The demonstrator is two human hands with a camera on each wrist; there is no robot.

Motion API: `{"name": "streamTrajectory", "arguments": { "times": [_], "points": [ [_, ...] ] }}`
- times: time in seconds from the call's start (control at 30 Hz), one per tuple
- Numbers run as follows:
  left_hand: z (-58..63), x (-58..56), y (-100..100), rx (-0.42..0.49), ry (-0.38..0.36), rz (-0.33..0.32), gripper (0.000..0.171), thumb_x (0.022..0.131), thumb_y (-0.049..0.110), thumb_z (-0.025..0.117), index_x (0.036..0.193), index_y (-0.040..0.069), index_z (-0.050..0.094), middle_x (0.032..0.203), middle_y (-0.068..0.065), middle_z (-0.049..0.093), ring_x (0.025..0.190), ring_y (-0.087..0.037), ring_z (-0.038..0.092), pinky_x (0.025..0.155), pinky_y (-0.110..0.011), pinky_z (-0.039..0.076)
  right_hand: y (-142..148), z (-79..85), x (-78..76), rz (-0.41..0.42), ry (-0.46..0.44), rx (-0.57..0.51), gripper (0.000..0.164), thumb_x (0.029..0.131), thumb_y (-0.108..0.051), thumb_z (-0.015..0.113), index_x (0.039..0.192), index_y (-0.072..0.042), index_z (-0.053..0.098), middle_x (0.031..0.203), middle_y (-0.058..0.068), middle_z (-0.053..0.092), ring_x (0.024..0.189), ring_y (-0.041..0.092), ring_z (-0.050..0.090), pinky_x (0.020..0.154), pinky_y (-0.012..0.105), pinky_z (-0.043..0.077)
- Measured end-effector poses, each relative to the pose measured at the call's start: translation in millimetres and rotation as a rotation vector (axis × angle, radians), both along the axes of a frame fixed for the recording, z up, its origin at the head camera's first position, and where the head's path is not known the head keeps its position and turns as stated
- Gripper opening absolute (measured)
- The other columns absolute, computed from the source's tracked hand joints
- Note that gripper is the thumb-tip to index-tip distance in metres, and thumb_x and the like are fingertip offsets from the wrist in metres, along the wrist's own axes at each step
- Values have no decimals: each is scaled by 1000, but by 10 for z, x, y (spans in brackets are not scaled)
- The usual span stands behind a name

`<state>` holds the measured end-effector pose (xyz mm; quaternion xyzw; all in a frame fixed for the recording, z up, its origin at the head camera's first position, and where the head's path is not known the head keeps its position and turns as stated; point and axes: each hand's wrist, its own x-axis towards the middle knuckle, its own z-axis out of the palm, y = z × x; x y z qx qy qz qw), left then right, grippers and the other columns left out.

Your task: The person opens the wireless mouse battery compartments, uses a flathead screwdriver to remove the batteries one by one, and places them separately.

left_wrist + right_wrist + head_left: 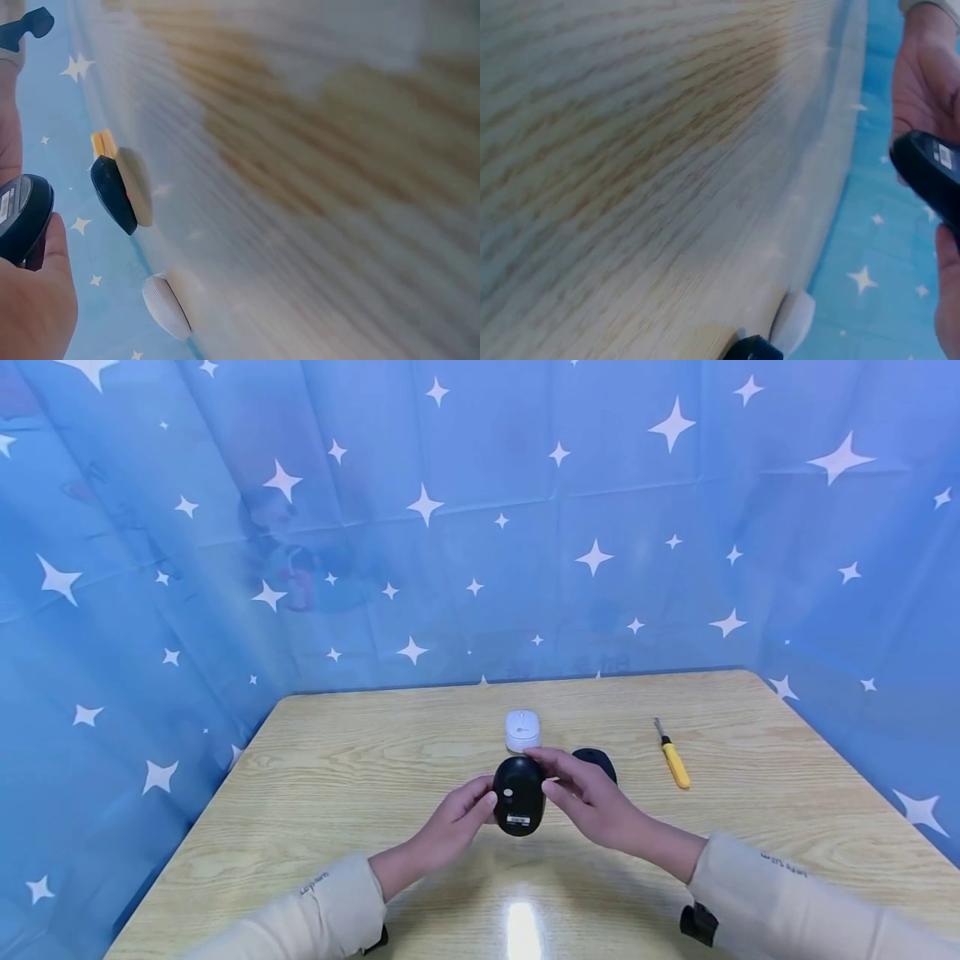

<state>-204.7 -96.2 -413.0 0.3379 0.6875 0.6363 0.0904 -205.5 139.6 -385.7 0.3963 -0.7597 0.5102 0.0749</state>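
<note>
A black computer mouse (517, 806) is held up above the table, its underside with a white label facing the head camera. My left hand (448, 825) grips its left side, thumb over the edge. On the other side, my right hand (596, 802) holds the mouse by its upper right edge between fingers and thumb. In the left wrist view the held mouse (28, 217) appears at the left edge, above the left hand (37, 311). The right wrist view shows the mouse (930, 172) at its right edge, partly cut off.
Behind the right hand lies a second black mouse (597, 762), partly hidden. A white mouse (522, 731) sits farther back on the wooden table (337, 777). To the right lies a screwdriver (675, 764) with a yellow handle. A blue star-patterned curtain (487, 552) hangs behind.
</note>
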Motion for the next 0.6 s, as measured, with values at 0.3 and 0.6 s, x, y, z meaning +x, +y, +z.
{"name": "streamTrajectory", "arguments": {
  "times": [0.3, 0.6],
  "points": [
    [-27, 32, 27, 77, -138, -15, 39, 106, 14, 38, 133, -13, 43, 121, -26, 55, 104, -18, 60, 87, -43, 56, 8, 16, 19, 35, -291, -81, 39, 102, -7, 47, 141, 1, 45, 133, 19, 53, 114, 21, 59, 93, 32, 52],
    [-12, 92, 50, 124, -415, -20, 39, 107, 15, 35, 137, -9, 37, 118, -14, 60, 99, -21, 64, 86, -42, 56, 22, -25, 5, 36, -434, -108, 41, 102, -9, 48, 139, 8, 43, 131, 25, 52, 107, 23, 60, 85, 36, 56]
  ]
}}
